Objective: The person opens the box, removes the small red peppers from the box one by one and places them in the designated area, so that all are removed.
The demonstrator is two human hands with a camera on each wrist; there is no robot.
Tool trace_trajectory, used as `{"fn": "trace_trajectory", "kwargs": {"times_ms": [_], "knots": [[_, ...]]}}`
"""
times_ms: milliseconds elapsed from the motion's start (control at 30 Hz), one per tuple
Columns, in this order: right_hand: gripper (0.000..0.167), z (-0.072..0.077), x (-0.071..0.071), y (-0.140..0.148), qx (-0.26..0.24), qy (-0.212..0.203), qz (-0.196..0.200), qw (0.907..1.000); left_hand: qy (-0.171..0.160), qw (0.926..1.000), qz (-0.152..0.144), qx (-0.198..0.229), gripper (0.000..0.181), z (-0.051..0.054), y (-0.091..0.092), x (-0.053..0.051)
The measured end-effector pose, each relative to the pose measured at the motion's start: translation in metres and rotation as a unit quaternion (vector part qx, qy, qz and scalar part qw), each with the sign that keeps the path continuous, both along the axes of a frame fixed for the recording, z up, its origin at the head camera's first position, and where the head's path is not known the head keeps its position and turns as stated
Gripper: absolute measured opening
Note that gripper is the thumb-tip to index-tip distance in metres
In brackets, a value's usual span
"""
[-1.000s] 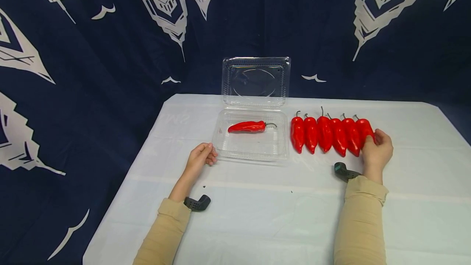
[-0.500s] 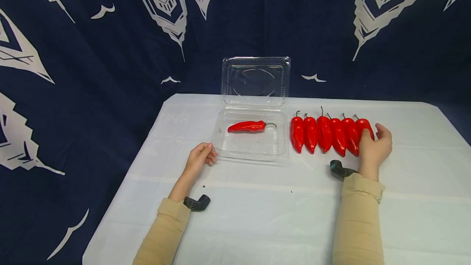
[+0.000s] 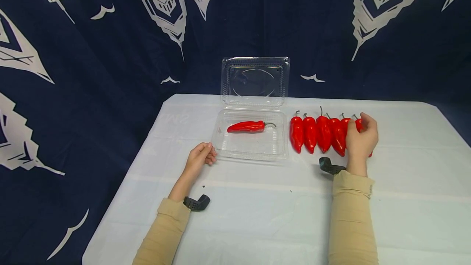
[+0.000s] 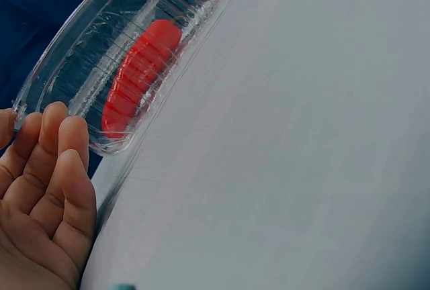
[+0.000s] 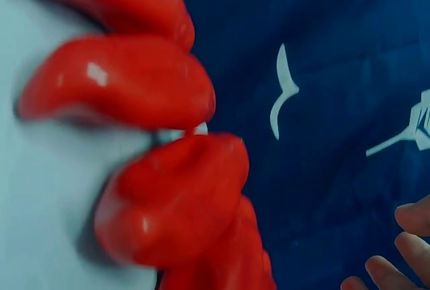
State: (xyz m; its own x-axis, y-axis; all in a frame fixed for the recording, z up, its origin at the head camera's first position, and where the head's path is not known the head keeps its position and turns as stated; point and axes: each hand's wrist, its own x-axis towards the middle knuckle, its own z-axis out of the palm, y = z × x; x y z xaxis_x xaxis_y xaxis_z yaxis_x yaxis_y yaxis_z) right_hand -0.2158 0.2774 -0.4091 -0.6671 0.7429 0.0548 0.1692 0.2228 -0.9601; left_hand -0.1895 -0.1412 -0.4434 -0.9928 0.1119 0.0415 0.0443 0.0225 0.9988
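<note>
A clear plastic clamshell container (image 3: 250,150) stands with its lid raised, one red chili pepper (image 3: 245,126) lying crosswise in its base. At its near left corner my left hand (image 3: 198,158) pinches the rim; the left wrist view shows the fingertips and thumb (image 4: 5,127) at that edge. To the container's right, several red peppers (image 3: 324,135) lie side by side, stems pointing away from me. My right hand (image 3: 362,140) hovers over the right end of this row and hides parts of the last peppers. In the right wrist view its fingers (image 5: 390,273) are apart from the peppers, holding nothing.
The hinged lid (image 3: 255,81) rises at the back against a dark blue patterned curtain (image 3: 312,32). A white cloth (image 3: 272,216) covers the table, with small dark specks near the front. Each wrist wears a black camera (image 3: 197,203).
My right hand has shifted left and away from me, from the outer side of the end pepper to above the last peppers in the row. My left hand and the container have stayed still.
</note>
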Motion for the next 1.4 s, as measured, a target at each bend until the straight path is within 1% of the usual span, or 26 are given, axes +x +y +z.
{"fn": "trace_trajectory", "kwargs": {"times_ms": [200, 300, 400, 500, 567, 633, 667, 733, 767, 833, 900, 967, 1033, 1233, 1267, 1400], "knots": [[0.042, -0.012, -0.012, -0.004, -0.030, 0.043, 0.006, 0.9986, 0.000, 1.0000, -0.001, -0.003, 0.025, -0.001, 0.000, 0.000], [0.041, -0.008, -0.012, -0.010, -0.029, 0.047, 0.019, 0.9983, 0.000, 1.0000, 0.000, -0.004, 0.025, -0.001, 0.000, 0.000], [0.041, 0.002, -0.007, -0.020, -0.014, 0.038, 0.031, 0.9987, 0.001, 1.0000, 0.000, -0.003, 0.025, 0.000, 0.000, 0.000], [0.042, 0.001, -0.009, -0.023, -0.016, 0.044, 0.038, 0.9982, 0.001, 1.0000, 0.000, -0.003, 0.024, 0.000, 0.000, 0.000], [0.042, -0.006, -0.014, -0.022, -0.015, 0.051, 0.040, 0.9978, -0.001, 1.0000, 0.001, -0.003, 0.025, 0.000, 0.000, 0.000], [0.041, -0.017, -0.022, -0.019, -0.012, 0.070, 0.043, 0.9966, -0.003, 1.0000, 0.002, -0.005, 0.025, -0.001, 0.000, 0.000], [0.042, -0.022, -0.025, -0.018, -0.009, 0.071, 0.046, 0.9964, -0.003, 1.0000, 0.003, -0.006, 0.025, -0.001, 0.000, 0.000], [0.042, -0.030, -0.032, -0.017, -0.018, 0.088, 0.051, 0.9947, -0.002, 1.0000, 0.003, -0.007, 0.025, -0.001, 0.000, 0.000], [0.042, -0.028, -0.031, -0.020, -0.016, 0.089, 0.054, 0.9944, -0.002, 1.0000, 0.003, -0.007, 0.026, -0.001, 0.000, 0.000], [0.042, -0.019, -0.027, -0.028, -0.007, 0.086, 0.060, 0.9945, -0.001, 1.0000, 0.002, -0.007, 0.026, -0.001, 0.000, 0.000], [0.042, -0.006, -0.019, -0.039, -0.001, 0.083, 0.071, 0.9940, 0.001, 1.0000, 0.001, -0.006, 0.025, -0.001, 0.000, 0.000], [0.042, 0.007, -0.011, -0.050, 0.018, 0.078, 0.081, 0.9935, 0.000, 1.0000, 0.002, -0.004, 0.025, -0.001, 0.000, 0.000], [0.041, 0.011, -0.008, -0.057, 0.014, 0.082, 0.090, 0.9924, 0.001, 1.0000, 0.001, -0.002, 0.025, -0.001, 0.000, 0.000], [0.042, 0.013, -0.007, -0.069, 0.021, 0.080, 0.116, 0.9898, 0.001, 1.0000, 0.001, -0.003, 0.025, -0.001, 0.000, 0.000], [0.042, 0.013, -0.008, -0.071, 0.029, 0.079, 0.122, 0.9889, 0.001, 1.0000, 0.001, -0.003, 0.025, 0.000, 0.000, 0.000], [0.042, 0.014, -0.009, -0.079, 0.036, 0.087, 0.142, 0.9853, 0.000, 1.0000, 0.000, -0.004, 0.026, 0.000, 0.000, 0.000]]}}
